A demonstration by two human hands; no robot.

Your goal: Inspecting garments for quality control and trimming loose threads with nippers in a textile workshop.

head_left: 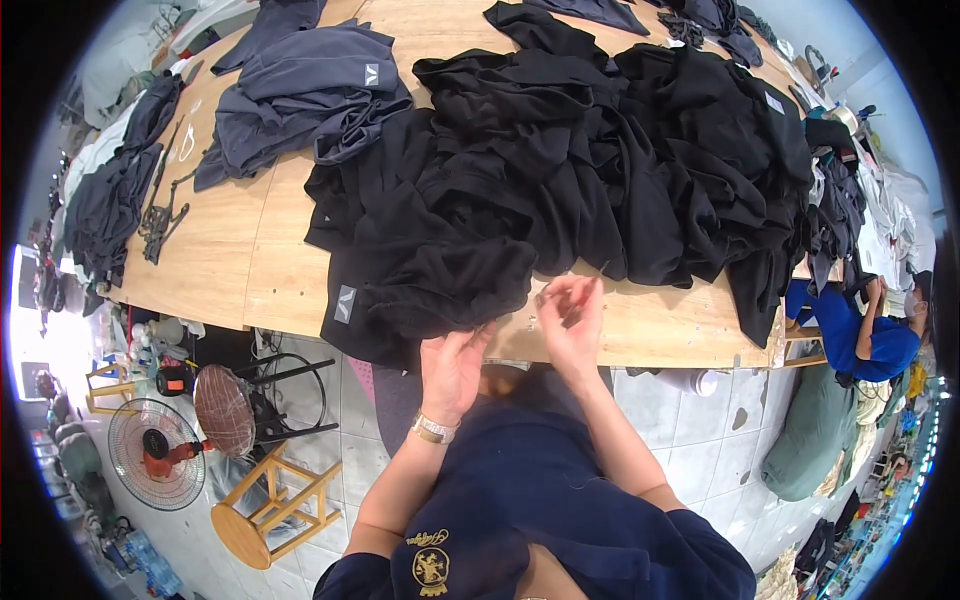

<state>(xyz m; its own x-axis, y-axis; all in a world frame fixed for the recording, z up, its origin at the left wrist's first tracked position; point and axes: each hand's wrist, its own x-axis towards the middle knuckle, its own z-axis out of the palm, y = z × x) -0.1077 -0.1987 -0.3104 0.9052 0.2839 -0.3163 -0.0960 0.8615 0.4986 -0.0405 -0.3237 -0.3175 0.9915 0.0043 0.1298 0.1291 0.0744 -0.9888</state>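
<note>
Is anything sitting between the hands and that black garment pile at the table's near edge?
Nothing visible. The left hand lies against the lower edge of the black garment pile, and the right hand is raised just below the pile's hem over the bare wooden table. Whether its fingers pinch something is too small to tell.

matt black cloth garments point(560, 190), smooth pale wood table point(230, 260)

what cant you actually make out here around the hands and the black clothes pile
- Head view: whatever the right hand pinches is too small to tell.
- Left hand: its fingertips blur against the black garment pile; grip unclear.
- Wooden table: much of its top is hidden under clothes.
- Picture rim: fisheye-bent and dark.
</note>
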